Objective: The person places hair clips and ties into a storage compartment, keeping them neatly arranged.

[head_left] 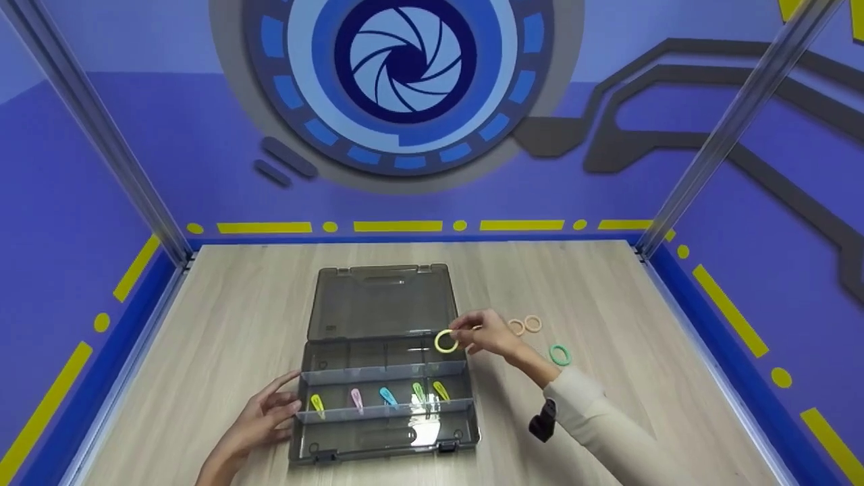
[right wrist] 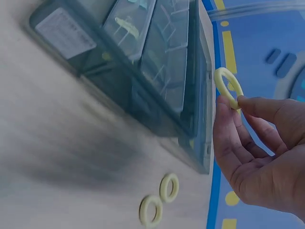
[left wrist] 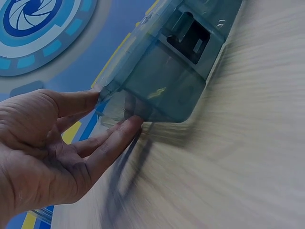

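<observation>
My right hand (head_left: 489,334) pinches a yellow hair tie (head_left: 437,345) between thumb and fingertips, above the right end of the box's back row. The right wrist view shows the ring-shaped hair tie (right wrist: 224,86) held upright, clear of the box. A smoky see-through compartment box (head_left: 378,435) lies with its lid (head_left: 381,304) laid back. Several snap hair clips, among them a pink one (head_left: 356,399) and a blue one (head_left: 387,397), lie in its middle row. At the box's left side, my left hand (head_left: 260,418) rests its extended fingertips against the wall and rim.
On the table (head_left: 580,283) right of the box lie two peach hair ties, one of them (head_left: 533,324) farther right, and a green hair tie (head_left: 559,354). Clear dividers (head_left: 385,371) split the box into long rows. Blue-purple panels (head_left: 202,162) with metal posts surround the table.
</observation>
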